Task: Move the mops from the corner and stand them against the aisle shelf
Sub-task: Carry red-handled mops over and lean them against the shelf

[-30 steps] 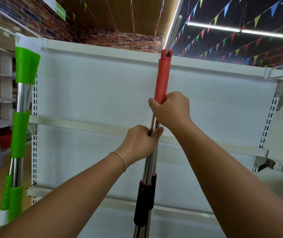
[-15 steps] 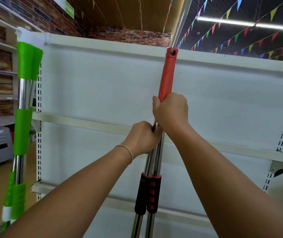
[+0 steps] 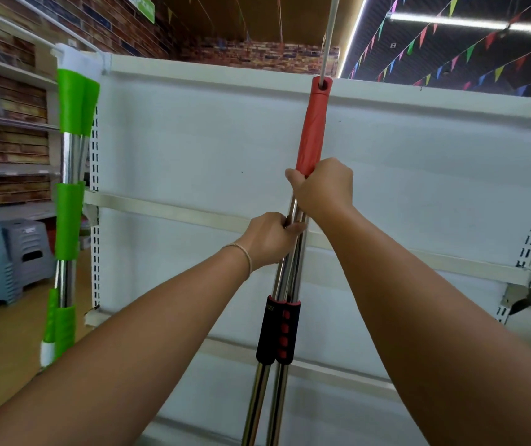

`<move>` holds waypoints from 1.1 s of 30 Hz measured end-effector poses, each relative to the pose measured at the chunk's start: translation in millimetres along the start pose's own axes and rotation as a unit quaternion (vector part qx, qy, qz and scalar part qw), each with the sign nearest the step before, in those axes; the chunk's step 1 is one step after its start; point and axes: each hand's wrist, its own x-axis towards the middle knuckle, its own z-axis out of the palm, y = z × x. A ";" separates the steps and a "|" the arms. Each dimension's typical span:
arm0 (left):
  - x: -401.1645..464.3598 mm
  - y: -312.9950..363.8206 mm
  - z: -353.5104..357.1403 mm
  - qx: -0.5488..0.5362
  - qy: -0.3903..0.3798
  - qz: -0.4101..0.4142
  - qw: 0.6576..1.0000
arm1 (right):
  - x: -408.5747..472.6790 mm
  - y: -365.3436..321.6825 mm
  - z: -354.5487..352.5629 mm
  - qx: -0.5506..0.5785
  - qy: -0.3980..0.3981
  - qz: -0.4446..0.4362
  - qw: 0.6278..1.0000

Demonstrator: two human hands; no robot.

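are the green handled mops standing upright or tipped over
Upright, tilted slightly. The green-handled mops stand at the left end of the white aisle shelf, tops beside its upper corner. Whether they touch it, or where their bases rest, cannot be told.

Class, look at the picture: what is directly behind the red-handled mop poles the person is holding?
Behind the mop poles stands the white aisle shelf back panel with its horizontal rails. Both hands cover part of the poles; their lower ends fall outside the picture.

A shop: a bare white gondola shelf (image 3: 193, 149) fills the aisle, coloured bunting (image 3: 470, 53) above it, stacked plastic stools (image 3: 29, 249) to its left.
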 end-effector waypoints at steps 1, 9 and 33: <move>-4.2 -3.0 1.1 -0.008 -0.007 -0.008 1.000 | -1.4 0.6 -3.2 0.009 -0.006 0.008 1.000; -77.7 -70.8 13.2 -0.007 -0.092 -0.101 0.991 | -47.4 23.7 7.2 -0.012 0.009 -0.054 0.998; -271.8 -239.0 -272.2 0.296 -0.056 -0.188 0.935 | -262.2 -184.6 189.8 -0.075 -0.178 -0.225 0.955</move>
